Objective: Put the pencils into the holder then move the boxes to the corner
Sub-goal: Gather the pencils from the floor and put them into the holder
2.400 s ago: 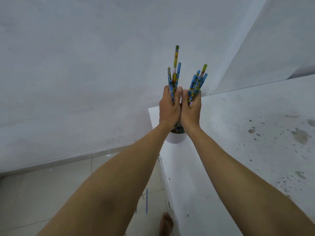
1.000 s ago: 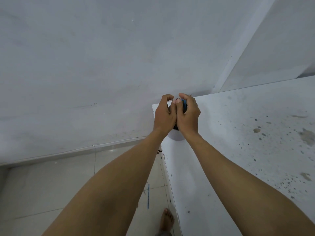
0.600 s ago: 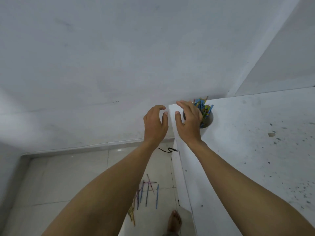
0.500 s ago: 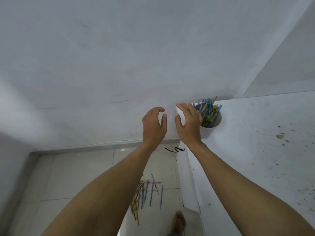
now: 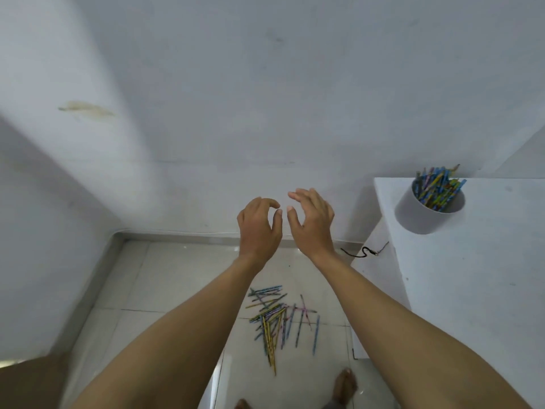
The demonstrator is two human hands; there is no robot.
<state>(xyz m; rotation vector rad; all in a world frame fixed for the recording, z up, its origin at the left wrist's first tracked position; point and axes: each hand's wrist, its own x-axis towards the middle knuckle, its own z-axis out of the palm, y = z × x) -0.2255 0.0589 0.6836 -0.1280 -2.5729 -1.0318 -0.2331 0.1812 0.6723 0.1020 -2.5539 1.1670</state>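
Observation:
A white cylindrical holder (image 5: 418, 216) stands near the left corner of a white table (image 5: 472, 290), packed with several colourful pencils (image 5: 438, 188). More pencils (image 5: 274, 317) lie scattered in a loose pile on the tiled floor below. My left hand (image 5: 258, 227) and my right hand (image 5: 312, 221) hover side by side in the air, left of the table and above the floor pile. Both hold nothing, with fingers loosely curved. No boxes are in view.
White walls meet in a corner at the left, with a pale baseboard (image 5: 177, 236) along the floor. A black cable (image 5: 362, 252) lies by the table's base. My bare feet (image 5: 345, 388) show at the bottom edge.
Both hands pushed a bundle of pencils down into the holder, let go and drew away to the left. The view swung left and down, revealing the floor pile.

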